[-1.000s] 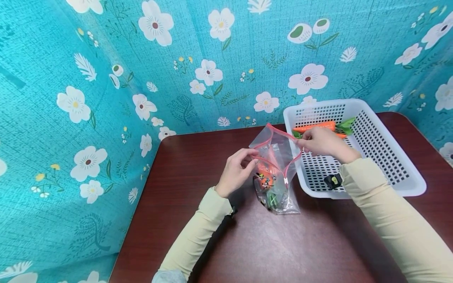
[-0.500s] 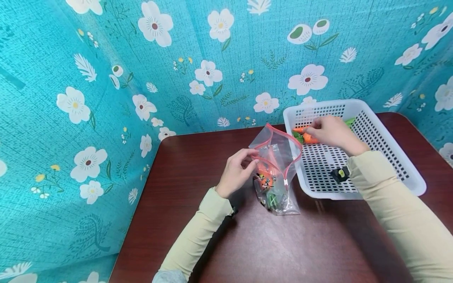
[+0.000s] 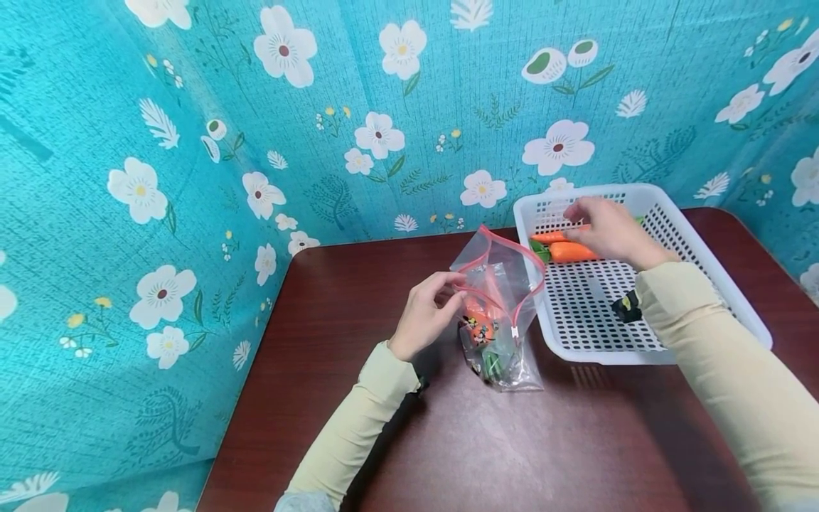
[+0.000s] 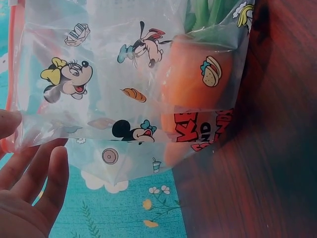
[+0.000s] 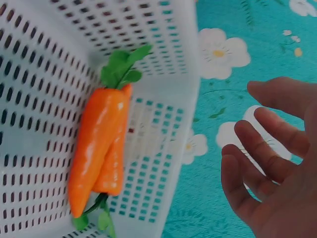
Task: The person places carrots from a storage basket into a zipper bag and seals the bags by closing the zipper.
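My left hand (image 3: 425, 313) pinches the red zip rim of a clear zip bag (image 3: 525, 370) between thumb and fingers. The bag stands with its mouth spread apart, and cartoon prints cover its side. Inside it, an orange carrot (image 4: 198, 74) lies with its green leaves toward the bottom. My right hand (image 3: 611, 231) hovers over the back of a white plastic basket, fingers spread and holding nothing. Below it lie two carrots, the nearer carrot (image 3: 572, 252) and a farther carrot (image 3: 550, 237), side by side with leaves at opposite ends. The right wrist view shows the right hand (image 5: 277, 158) apart from both.
The perforated white basket (image 3: 595, 355) stands at the right of the dark red-brown table (image 3: 345, 299), just beside the bag. A blue flowered curtain (image 3: 320, 142) hangs along the back and left. A black wrist device (image 3: 627, 306) sits under the right sleeve.
My right hand has left the bag's rim and moved right and back over the carrots in the basket, its fingers spreading. The left hand and bag have stayed in place.
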